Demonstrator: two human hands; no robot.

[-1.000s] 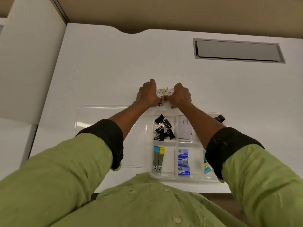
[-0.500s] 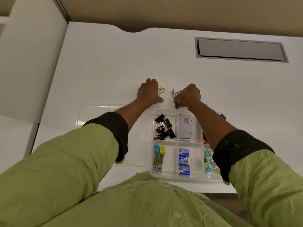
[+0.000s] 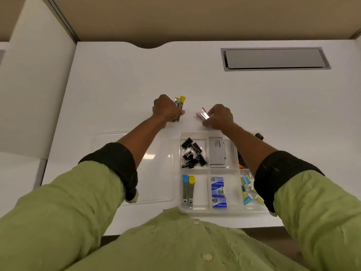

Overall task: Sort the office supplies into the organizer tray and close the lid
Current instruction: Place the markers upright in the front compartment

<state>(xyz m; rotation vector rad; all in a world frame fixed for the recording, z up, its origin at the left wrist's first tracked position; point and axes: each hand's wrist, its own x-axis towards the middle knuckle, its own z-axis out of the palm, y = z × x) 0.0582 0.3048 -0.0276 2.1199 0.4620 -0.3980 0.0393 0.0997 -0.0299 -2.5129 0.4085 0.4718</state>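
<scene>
In the tray's (image 3: 224, 212) far-left compartment lie black binder clips (image 3: 192, 154).

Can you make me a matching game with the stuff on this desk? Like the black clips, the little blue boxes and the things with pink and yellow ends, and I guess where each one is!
Things:
1. black binder clips
2. blue boxes
3. pink-tipped tools
4. pair of yellow-tipped tools

Places:
A. held in the left hand
B. near-middle compartment of the tray
C. held in the right hand
D. far-left compartment of the tray

Pairs: 1-D, 2-B, 3-C, 4-A.
</scene>
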